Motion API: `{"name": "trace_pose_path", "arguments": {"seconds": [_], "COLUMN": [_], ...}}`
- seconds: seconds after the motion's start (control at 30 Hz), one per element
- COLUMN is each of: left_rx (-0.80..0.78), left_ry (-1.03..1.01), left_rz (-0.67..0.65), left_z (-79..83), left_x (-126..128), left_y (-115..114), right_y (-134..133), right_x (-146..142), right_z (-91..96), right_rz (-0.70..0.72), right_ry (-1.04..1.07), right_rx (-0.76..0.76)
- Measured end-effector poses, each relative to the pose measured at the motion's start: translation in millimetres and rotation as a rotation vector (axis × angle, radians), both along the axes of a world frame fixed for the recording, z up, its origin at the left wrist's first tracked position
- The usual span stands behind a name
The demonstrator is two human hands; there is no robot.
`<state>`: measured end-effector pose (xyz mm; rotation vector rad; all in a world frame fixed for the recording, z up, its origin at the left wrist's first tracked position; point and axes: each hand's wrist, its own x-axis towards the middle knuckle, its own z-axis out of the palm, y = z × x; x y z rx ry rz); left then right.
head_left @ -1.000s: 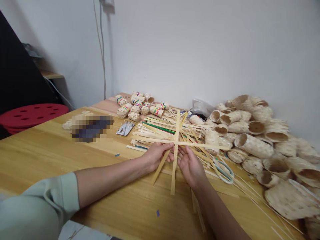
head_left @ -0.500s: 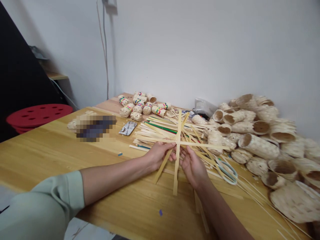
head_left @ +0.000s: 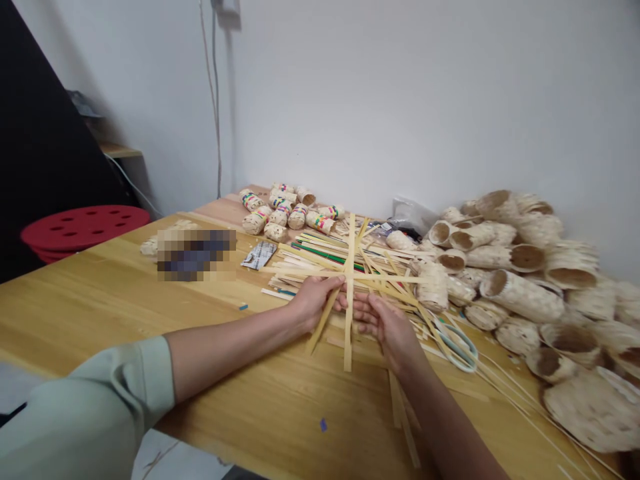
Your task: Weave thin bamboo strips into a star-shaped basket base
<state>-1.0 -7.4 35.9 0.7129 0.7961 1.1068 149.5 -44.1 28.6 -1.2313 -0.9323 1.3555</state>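
Held flat bamboo strips (head_left: 349, 313) in a star shape, crossed at the middle, low over a wooden table (head_left: 100, 300) and just in front of a heap of loose strips (head_left: 320, 257). Pinched the strips near the crossing with the left hand (head_left: 315, 301), fingers curled over them. Kept the right hand (head_left: 385, 330) close beside, fingers a bit spread, touching the strips; how tight, too hard to tell. Looked like an early step: only a few strips crossed, no tight weave. Seemed to need both hands, so the crossing would not slip. Green-handled scissors (head_left: 457, 347) lay nearby, beside a pile of woven bamboo tubes (head_left: 520, 297).
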Motion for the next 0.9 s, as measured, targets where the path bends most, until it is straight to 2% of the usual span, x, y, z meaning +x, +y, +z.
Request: {"name": "trace_pose_path", "arguments": {"seconds": [0.1, 0.23, 0.43, 0.63, 0.9], "left_rx": [0.001, -0.022, 0.005, 0.022, 0.018], "left_ry": [-0.004, -0.013, -0.010, 0.019, 0.000], "left_rz": [0.017, -0.012, -0.056, -0.062, -0.059], "left_z": [0.4, -0.5, -1.9, 2.8, 1.5], "left_x": [-0.6, -0.9, -0.8, -0.6, -0.4], "left_y": [0.6, -1.3, -2.3, -4.1, -2.0], "right_y": [-1.4, -7.0, -6.5, -6.0, -7.5], "right_x": [-1.1, -7.0, -8.3, -5.2, -4.9], "right_z": [1.3, 2.9, -0.8, -2.1, 2.9], "right_rz": [-0.034, 0.059, 0.109, 0.128, 0.048], "right_ry": [-0.232, -0.417, -0.322, -0.392, -0.445], "right_rx": [0.060, 0.174, 0.180, 0.229, 0.240]}}
